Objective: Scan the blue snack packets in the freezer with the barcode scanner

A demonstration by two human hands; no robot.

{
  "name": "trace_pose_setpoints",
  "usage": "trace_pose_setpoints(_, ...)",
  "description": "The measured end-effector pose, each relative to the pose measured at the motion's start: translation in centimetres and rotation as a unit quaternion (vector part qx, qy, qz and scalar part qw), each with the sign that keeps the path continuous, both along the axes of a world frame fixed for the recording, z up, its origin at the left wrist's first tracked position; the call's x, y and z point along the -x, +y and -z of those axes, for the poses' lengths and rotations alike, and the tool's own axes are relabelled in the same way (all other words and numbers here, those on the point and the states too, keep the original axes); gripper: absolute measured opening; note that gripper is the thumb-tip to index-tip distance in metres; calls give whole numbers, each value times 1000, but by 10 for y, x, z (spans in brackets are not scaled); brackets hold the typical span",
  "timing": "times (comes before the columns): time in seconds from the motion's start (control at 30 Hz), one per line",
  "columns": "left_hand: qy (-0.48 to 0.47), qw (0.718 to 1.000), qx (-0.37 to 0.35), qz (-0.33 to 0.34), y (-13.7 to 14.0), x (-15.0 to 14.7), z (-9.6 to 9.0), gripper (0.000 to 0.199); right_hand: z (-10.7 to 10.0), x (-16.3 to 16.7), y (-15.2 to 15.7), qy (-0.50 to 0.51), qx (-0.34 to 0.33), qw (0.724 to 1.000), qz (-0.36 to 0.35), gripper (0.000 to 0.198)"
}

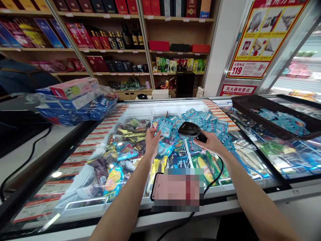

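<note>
My left hand (152, 140) pinches a small blue packet (165, 127) by its left edge, its printed side with a barcode turned up toward me. In my right hand (209, 142) is a black barcode scanner (190, 129), its head pointing left toward the packet, a short gap apart. The scanner's black cable (217, 177) runs down past my right wrist to the front edge. Many more blue packets (200, 117) lie spread on the freezer's glass top beyond both hands. A phone (157, 187), partly blurred out, rests on the glass near me.
Under the glass lid are wrapped ice creams (114, 180) in white baskets. A dark brown tray (250, 113) with blue packets stands at the right. Plastic-wrapped boxes (75, 100) are stacked at the left. Shelves (112, 50) of boxes and bottles line the back wall.
</note>
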State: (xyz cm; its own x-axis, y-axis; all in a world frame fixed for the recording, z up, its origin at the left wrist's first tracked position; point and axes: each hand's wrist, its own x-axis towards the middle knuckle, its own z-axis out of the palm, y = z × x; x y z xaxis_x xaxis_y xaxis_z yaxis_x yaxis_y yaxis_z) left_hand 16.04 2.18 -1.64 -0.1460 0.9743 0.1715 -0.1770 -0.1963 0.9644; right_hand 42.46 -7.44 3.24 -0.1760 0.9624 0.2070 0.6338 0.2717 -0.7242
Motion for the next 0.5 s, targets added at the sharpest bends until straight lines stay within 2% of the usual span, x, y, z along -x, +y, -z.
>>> trace_pose_setpoints(0.13, 11, 1000, -22, 0, 5, 4, 5, 49, 0, 1, -1, -18, -16, 1000, 5, 40)
trace_pose_setpoints(0.37, 78, 995, -16, -64, 10, 7, 11, 33, -1, 5, -2, -57, -68, 996, -22, 32)
trace_pose_setpoints(0.5, 87, 995, -7, -37, 8, 4, 9, 30, 1, 6, -1, -76, -78, 994, -22, 31)
